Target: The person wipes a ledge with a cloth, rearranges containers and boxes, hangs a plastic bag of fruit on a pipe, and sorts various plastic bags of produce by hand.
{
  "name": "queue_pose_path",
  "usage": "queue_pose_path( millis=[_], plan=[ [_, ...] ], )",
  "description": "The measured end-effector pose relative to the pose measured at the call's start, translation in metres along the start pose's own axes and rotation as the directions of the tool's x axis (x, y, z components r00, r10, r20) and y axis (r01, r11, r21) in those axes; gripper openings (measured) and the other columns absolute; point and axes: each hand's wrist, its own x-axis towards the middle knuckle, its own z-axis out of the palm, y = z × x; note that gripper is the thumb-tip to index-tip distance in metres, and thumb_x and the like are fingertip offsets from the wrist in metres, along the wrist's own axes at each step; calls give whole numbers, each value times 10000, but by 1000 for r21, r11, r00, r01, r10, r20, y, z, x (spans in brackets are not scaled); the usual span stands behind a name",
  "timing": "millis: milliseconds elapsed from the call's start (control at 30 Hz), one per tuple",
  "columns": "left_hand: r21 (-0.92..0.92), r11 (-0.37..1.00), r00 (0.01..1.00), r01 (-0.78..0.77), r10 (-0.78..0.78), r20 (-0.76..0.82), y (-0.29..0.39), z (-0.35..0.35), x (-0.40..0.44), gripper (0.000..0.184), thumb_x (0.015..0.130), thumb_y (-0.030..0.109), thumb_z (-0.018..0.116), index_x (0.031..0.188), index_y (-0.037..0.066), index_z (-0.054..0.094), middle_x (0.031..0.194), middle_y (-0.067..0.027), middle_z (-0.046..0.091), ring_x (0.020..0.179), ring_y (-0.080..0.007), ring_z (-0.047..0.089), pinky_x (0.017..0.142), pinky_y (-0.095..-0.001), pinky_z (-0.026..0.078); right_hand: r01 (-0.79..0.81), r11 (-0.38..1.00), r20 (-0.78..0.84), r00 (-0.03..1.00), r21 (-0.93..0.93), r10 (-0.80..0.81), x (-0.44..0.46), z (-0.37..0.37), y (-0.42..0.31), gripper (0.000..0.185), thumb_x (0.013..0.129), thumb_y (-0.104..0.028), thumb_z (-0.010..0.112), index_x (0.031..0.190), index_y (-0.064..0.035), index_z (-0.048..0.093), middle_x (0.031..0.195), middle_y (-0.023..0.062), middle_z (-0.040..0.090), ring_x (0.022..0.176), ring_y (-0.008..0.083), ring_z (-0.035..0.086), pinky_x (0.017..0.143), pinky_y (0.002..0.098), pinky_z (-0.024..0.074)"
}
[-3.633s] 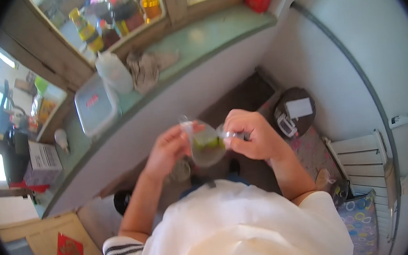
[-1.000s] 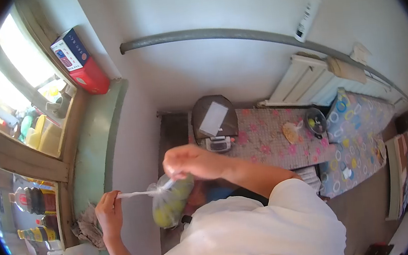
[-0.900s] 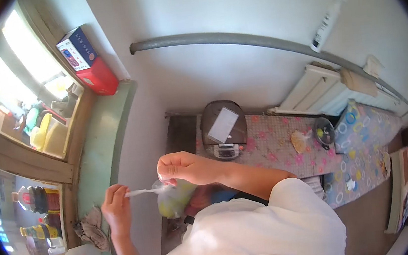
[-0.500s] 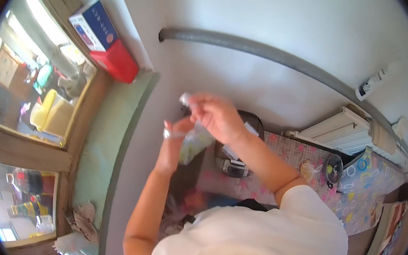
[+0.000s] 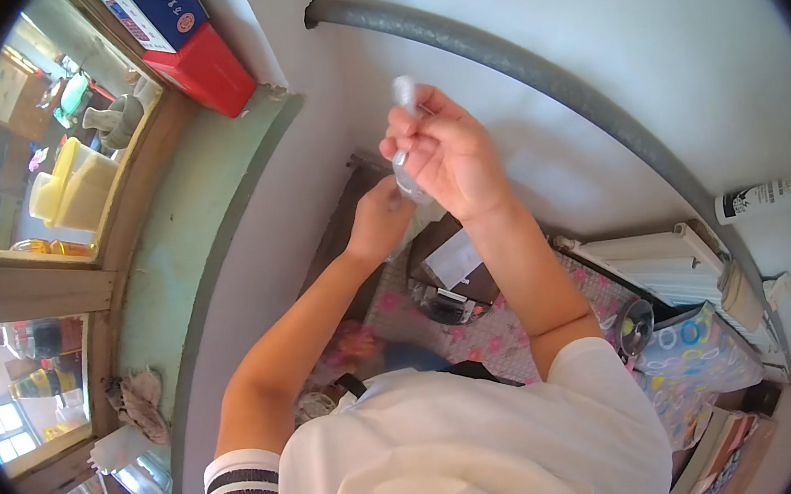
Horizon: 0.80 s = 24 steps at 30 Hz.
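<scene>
My right hand (image 5: 449,159) is raised in front of me, its fingers closed on the twisted neck of a clear plastic bag (image 5: 410,176). A whitish end of the plastic sticks up above those fingers. Lower and to the left, my left hand (image 5: 380,220) is closed on the bag just under my right hand. Most of the bag's body is hidden behind my hands, and its contents cannot be made out.
A green ledge (image 5: 187,230) curves along the left, with a red box (image 5: 204,71) and a crumpled cloth (image 5: 139,406). Beyond my right arm are a dark case (image 5: 422,242), a flowered surface (image 5: 404,328), a radiator (image 5: 647,254) and a wall pipe (image 5: 511,61).
Both hands have risen with the bag and come close together, where earlier the left one pulled a strand of plastic outward. The bag's green contents no longer show. The view has turned.
</scene>
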Motion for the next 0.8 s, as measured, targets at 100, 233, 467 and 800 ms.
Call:
queue_pose_path(
  millis=[100, 233, 467, 800],
  plan=[
    [-479, 877, 999, 20, -3, 35, 8, -1, 8, 267, 855, 165, 637, 1044, -24, 626, 917, -49, 661, 845, -160, 613, 772, -323, 486, 83, 991, -46, 995, -106, -89, -2, -2, -26, 251, 862, -22, 470, 1106, -27, 529, 983, 103, 604, 916, 190, 577, 908, 353, 424],
    [-560, 811, 980, 169, -79, 181, 21, -15, 10, 223, 892, 175, 597, 1027, 1, 629, 926, -29, 635, 815, -91, 566, 755, -257, 448, -49, 624, -219, 956, -780, -198, -12, -53, -31, 364, 855, -56, 509, 1218, -32, 495, 1184, 138, 587, 1140, 215, 540, 1003, 353, 385],
    [-670, 681, 952, 297, -159, 260, 10, -14, 0, 361, 894, 259, 383, 977, -16, 602, 979, -98, 616, 892, -171, 560, 858, -313, 416, -303, 354, -170, 917, -885, 360, -32, -81, -7, 419, 806, -98, 675, 1194, -32, 532, 1117, 56, 584, 1064, 164, 527, 949, 316, 398],
    [-359, 890, 904, 283, -123, 409, 38, -42, -9, 303, 808, 98, 525, 1079, -35, 489, 918, -106, 605, 851, -157, 572, 799, -292, 444, -314, 221, -161, 839, -923, 520, -30, -81, -32, 438, 706, -200, 820, 1051, -47, 599, 945, 4, 604, 916, 113, 534, 792, 280, 436]
  ],
)
